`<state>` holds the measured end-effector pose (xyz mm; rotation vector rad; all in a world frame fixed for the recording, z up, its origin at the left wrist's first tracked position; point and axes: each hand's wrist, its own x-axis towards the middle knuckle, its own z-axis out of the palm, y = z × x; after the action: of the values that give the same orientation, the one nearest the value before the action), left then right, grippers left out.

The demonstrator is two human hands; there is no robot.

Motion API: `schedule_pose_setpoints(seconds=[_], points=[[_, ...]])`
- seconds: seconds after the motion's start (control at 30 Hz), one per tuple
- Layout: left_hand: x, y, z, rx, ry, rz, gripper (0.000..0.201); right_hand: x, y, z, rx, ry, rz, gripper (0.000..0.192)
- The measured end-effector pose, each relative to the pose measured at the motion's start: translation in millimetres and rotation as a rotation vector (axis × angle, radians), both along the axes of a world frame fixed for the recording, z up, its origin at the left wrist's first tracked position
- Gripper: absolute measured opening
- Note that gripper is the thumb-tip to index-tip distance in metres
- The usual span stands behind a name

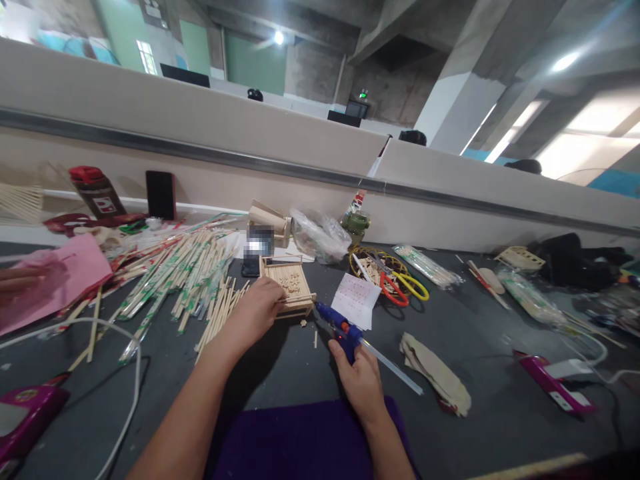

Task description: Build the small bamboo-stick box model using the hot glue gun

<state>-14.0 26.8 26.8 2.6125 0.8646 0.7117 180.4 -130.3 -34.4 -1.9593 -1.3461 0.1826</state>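
So my dark grey tabletop (280, 373) is a mess, with a grey partition wall (200, 127) running along the far side. Far left there's a big heap of wrapped chopsticks (185, 273) spilling toward me, plus a pink sheet (60, 277) at the left edge. My hands are apart: my left hand (257, 310) is clamped on the near left corner of the little wooden crate (290, 287) I've got sitting mid-table, just past the chopstick heap. My right hand (361, 383) is wrapped around the blue glue gun (340, 327), its nozzle pointing far-left and nearly touching the crate's near right corner. Right of the crate sits a white card (356, 300), then red and yellow scissors (403, 288).
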Motion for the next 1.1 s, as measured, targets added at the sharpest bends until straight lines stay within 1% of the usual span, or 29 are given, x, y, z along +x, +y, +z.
schedule_pose_setpoints(seconds=[0.23,0.5,0.8,1.1], points=[[0.1,0.8,-1.0,0.007,0.019,-0.002,0.015,-0.2,-0.4,0.7,-0.016,0.019,-0.001,0.045],[-0.3,-0.7,1.0,0.003,0.016,0.01,0.013,-0.1,-1.0,0.7,0.012,0.03,0.004,0.044],[-0.2,-1.3,0.2,-0.016,-0.012,0.015,0.01,1.1,-1.1,1.1,-0.044,0.042,0.006,0.05],[-0.5,-1.4,0.6,-0.027,-0.003,0.015,0.009,0.6,-0.5,-0.4,-0.023,0.035,0.011,0.047]])
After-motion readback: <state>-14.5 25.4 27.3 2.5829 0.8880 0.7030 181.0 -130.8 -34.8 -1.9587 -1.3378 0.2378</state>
